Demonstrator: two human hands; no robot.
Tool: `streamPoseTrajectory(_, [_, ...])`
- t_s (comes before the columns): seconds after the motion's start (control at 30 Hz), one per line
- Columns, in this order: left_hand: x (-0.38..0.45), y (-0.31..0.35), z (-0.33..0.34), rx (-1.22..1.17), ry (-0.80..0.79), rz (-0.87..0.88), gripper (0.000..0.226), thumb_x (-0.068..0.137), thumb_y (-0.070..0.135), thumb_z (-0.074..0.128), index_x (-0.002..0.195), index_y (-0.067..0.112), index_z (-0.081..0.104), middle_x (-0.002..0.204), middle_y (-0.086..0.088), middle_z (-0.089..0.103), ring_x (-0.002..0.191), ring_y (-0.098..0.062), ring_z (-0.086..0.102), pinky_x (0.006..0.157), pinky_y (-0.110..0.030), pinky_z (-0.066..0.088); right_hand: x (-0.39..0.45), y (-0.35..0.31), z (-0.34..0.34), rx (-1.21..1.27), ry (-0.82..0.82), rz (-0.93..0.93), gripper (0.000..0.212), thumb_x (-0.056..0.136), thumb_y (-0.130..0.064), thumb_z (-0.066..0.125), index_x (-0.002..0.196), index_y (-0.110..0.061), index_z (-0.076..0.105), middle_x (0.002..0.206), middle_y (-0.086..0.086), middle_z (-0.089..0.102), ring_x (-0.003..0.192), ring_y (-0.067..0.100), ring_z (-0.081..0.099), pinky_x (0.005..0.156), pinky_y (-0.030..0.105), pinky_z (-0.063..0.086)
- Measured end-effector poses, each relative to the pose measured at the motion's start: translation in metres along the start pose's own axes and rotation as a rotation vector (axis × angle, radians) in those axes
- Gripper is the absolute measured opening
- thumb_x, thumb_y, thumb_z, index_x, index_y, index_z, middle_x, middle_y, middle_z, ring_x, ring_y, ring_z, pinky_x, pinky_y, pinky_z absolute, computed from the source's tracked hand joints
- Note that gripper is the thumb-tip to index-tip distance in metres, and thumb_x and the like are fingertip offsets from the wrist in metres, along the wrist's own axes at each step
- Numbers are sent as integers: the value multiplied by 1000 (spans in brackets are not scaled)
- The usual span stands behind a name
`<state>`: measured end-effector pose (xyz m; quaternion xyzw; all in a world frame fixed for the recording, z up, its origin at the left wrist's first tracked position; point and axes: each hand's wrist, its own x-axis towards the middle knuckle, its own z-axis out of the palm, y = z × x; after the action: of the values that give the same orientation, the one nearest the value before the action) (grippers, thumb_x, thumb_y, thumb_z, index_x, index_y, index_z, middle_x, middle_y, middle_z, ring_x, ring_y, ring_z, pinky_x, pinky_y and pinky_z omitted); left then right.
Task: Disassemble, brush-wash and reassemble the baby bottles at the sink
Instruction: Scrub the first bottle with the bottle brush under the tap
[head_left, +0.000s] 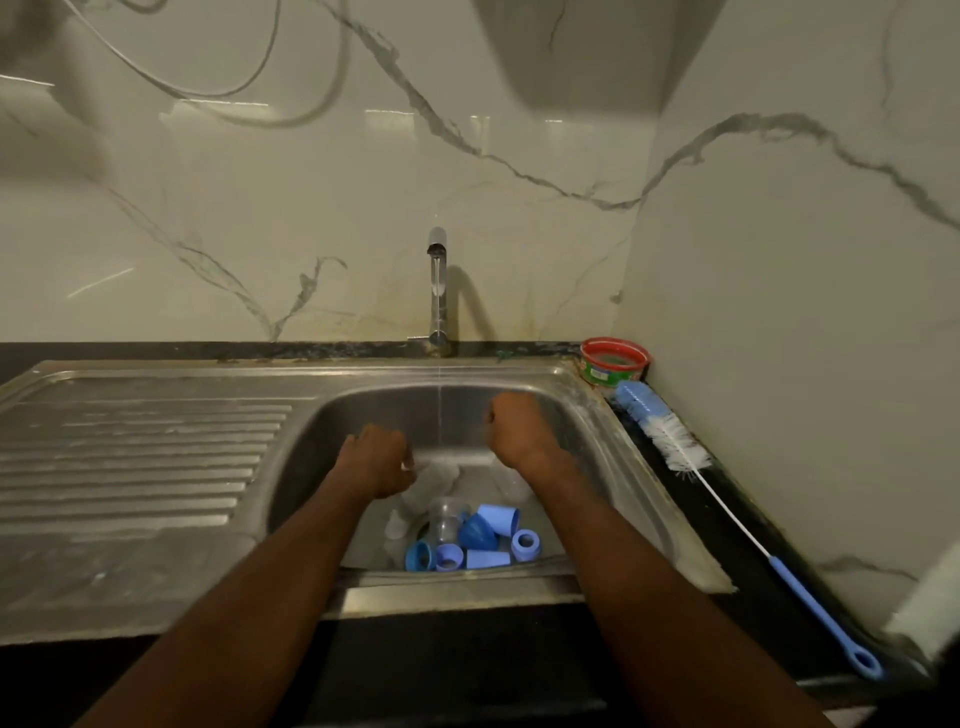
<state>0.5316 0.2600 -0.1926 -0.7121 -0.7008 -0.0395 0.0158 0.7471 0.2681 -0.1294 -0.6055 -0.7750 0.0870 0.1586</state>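
Note:
Disassembled bottle parts lie in the steel sink: blue caps, blue screw rings and a clear bottle near the drain. My left hand hangs over the basin with its fingers curled down onto a clear piece, most of which is hidden or blurred. To the right of a thin water stream, my right hand is curled into a fist with nothing visible in it. The bottle brush, with white bristles and a blue handle, lies on the right counter.
The tap stands at the back of the sink and is running. A ribbed steel drainboard stretches to the left. A red-rimmed green tub sits in the back right corner. The marble wall closes in on the right.

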Motion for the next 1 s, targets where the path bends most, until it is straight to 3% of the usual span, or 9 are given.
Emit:
streamPoseTrajectory(0.1, [0, -6, 1, -60, 37, 28, 25, 85, 51, 64, 101, 33, 72, 115, 3, 69, 110, -20, 62, 94, -39, 53, -8, 22, -24, -28, 128, 100, 20, 95, -6, 57, 113, -5, 66, 112, 18, 64, 108, 34, 63, 79, 33, 46])
streamPoseTrajectory(0.23, [2, -3, 0, -149, 15, 79, 21, 84, 48, 67, 97, 33, 74, 108, 7, 72, 102, -16, 66, 90, -38, 55, -32, 61, -54, -244, 280, 264, 37, 96, -8, 53, 133, -5, 56, 136, 25, 50, 125, 41, 49, 101, 48, 43])
streamPoseTrajectory(0.43, [1, 5, -3, -215, 1, 98, 16, 84, 45, 69, 93, 34, 72, 103, 10, 70, 96, -13, 64, 86, -38, 56, -65, 116, -64, -381, 364, 582, 31, 98, -26, 52, 124, -11, 56, 127, 14, 60, 116, 31, 52, 95, 41, 39])
streamPoseTrajectory(0.73, [-6, 3, -5, -241, 2, 52, 17, 84, 42, 72, 95, 29, 73, 102, 7, 71, 95, -15, 65, 86, -37, 57, -71, 125, -59, -348, 291, 622, 26, 94, -23, 60, 119, -14, 62, 121, 11, 60, 116, 32, 50, 94, 41, 37])
streamPoseTrajectory(0.87, [-5, 1, -4, -246, -15, 32, 16, 84, 41, 70, 94, 29, 73, 100, 7, 71, 94, -16, 66, 86, -38, 58, -69, 115, -62, -343, 268, 534, 30, 93, -22, 66, 121, -16, 61, 120, 9, 59, 117, 32, 48, 91, 43, 41])
streamPoseTrajectory(1.0, [-4, 2, 0, -226, -6, 22, 18, 82, 42, 67, 92, 28, 72, 97, 7, 72, 90, -16, 67, 82, -38, 59, -63, 89, -72, -235, 316, 348, 30, 99, -24, 59, 128, -21, 57, 125, 11, 58, 113, 34, 55, 87, 44, 46])
